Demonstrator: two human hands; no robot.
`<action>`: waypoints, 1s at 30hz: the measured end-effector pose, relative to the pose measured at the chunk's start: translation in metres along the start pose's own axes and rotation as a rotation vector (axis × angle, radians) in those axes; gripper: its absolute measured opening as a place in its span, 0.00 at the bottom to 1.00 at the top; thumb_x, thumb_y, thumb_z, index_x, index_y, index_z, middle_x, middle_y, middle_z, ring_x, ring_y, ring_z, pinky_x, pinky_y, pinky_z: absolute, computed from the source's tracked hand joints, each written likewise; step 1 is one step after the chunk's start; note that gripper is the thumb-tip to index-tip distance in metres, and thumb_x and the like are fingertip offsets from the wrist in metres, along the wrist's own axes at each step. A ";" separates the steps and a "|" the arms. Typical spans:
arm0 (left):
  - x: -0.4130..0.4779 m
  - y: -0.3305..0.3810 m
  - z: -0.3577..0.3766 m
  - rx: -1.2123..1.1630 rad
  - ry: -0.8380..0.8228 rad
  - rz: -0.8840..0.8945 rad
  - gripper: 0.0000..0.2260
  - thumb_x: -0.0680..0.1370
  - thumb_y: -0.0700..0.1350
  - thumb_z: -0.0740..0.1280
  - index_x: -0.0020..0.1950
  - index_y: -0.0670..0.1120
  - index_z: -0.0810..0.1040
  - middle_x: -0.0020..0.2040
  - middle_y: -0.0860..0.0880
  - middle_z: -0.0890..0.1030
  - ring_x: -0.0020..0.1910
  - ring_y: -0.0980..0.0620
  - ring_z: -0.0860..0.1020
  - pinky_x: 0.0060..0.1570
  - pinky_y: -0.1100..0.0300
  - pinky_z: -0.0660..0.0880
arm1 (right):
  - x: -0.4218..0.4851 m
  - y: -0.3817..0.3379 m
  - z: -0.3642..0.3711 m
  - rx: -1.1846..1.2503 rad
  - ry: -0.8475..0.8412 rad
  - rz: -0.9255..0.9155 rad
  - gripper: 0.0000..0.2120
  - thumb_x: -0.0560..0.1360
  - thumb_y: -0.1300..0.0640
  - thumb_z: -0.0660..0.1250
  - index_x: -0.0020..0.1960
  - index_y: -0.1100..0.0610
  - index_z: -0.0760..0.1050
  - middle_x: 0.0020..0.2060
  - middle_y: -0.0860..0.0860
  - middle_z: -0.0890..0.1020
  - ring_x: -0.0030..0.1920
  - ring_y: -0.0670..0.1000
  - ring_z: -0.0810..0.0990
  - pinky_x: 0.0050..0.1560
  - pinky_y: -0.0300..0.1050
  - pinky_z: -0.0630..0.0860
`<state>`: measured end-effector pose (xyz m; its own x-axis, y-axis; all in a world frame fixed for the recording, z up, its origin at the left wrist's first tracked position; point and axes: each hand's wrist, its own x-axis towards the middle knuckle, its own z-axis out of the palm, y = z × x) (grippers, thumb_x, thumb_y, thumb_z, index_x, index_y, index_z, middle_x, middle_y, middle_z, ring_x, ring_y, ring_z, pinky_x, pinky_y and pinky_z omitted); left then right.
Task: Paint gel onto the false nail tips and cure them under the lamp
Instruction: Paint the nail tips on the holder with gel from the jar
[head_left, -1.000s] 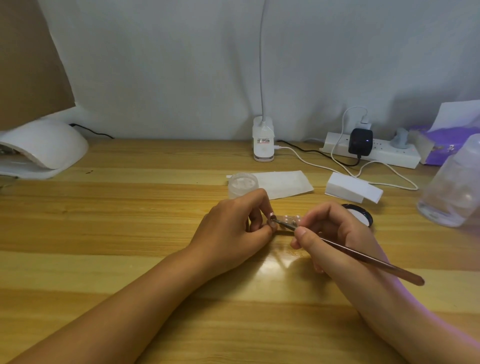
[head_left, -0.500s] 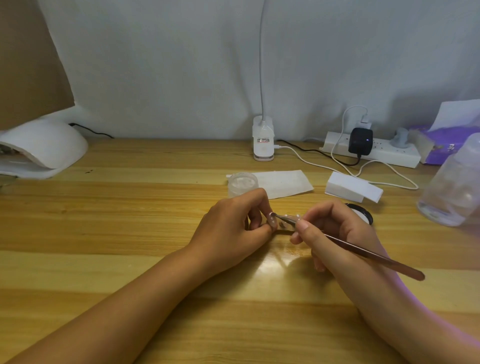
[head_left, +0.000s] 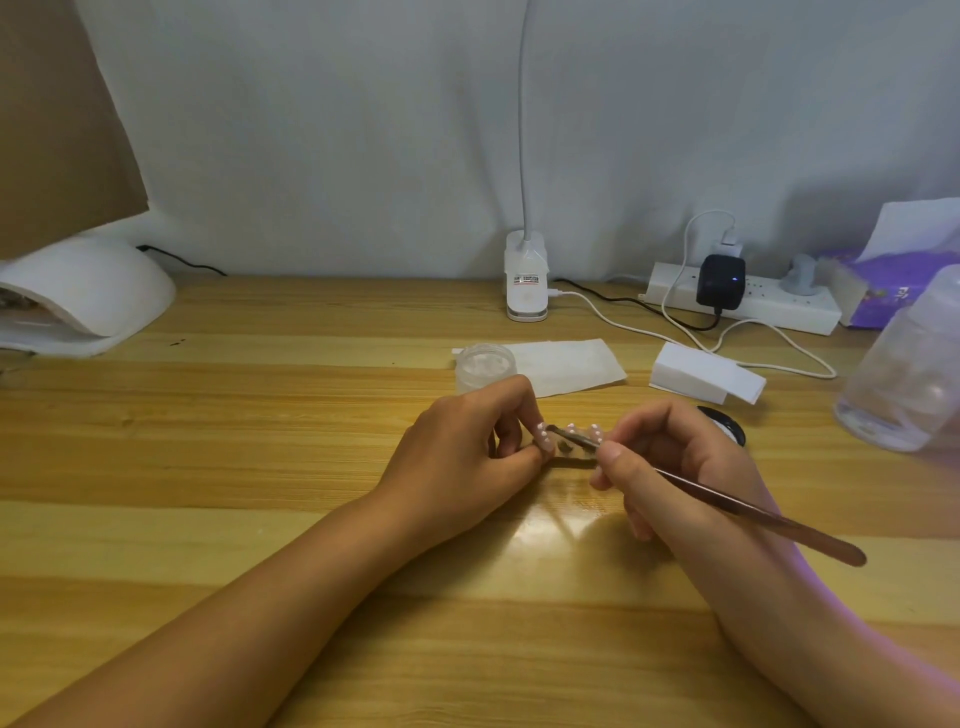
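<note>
Brush (head_left: 727, 503) shifted slightly; nail tips (head_left: 544, 439) between hands (head_left: 457, 457) (head_left: 680, 462).

Left hand (head_left: 467, 447): curled, thumb and fingers pinching the nail strip (head_left: 569, 442).
Right hand (head_left: 675, 467): curled, holding the brush (head_left: 753, 512) pen-fashion.

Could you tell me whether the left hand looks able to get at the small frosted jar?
Probably yes: the frosted jar stands just beyond the left hand with nothing between them, though its fingers are pinching the nail tips and would have to let go first.
</note>
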<state>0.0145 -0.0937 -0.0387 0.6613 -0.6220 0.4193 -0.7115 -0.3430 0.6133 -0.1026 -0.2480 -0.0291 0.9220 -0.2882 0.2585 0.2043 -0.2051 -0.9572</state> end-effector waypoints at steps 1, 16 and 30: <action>0.000 0.000 0.000 -0.001 0.002 0.000 0.12 0.75 0.47 0.72 0.39 0.58 0.71 0.29 0.57 0.72 0.29 0.57 0.69 0.32 0.60 0.64 | 0.000 -0.002 0.001 0.002 0.001 0.002 0.03 0.73 0.55 0.71 0.44 0.51 0.77 0.37 0.52 0.85 0.30 0.42 0.80 0.30 0.32 0.73; -0.001 0.002 -0.002 0.009 -0.009 -0.001 0.11 0.74 0.46 0.73 0.41 0.57 0.72 0.30 0.57 0.72 0.29 0.57 0.70 0.32 0.61 0.62 | 0.000 0.000 0.002 -0.177 -0.036 0.005 0.09 0.74 0.57 0.71 0.43 0.43 0.75 0.38 0.51 0.82 0.35 0.48 0.79 0.35 0.45 0.75; -0.001 0.000 -0.002 0.006 -0.004 0.001 0.10 0.75 0.45 0.72 0.40 0.57 0.73 0.30 0.57 0.72 0.29 0.57 0.70 0.32 0.61 0.62 | -0.001 -0.003 0.005 -0.064 0.009 0.013 0.10 0.69 0.45 0.68 0.46 0.50 0.76 0.39 0.48 0.86 0.32 0.39 0.80 0.31 0.30 0.72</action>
<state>0.0145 -0.0918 -0.0382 0.6598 -0.6253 0.4168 -0.7133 -0.3468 0.6090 -0.1029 -0.2428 -0.0277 0.9214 -0.2993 0.2480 0.1710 -0.2607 -0.9501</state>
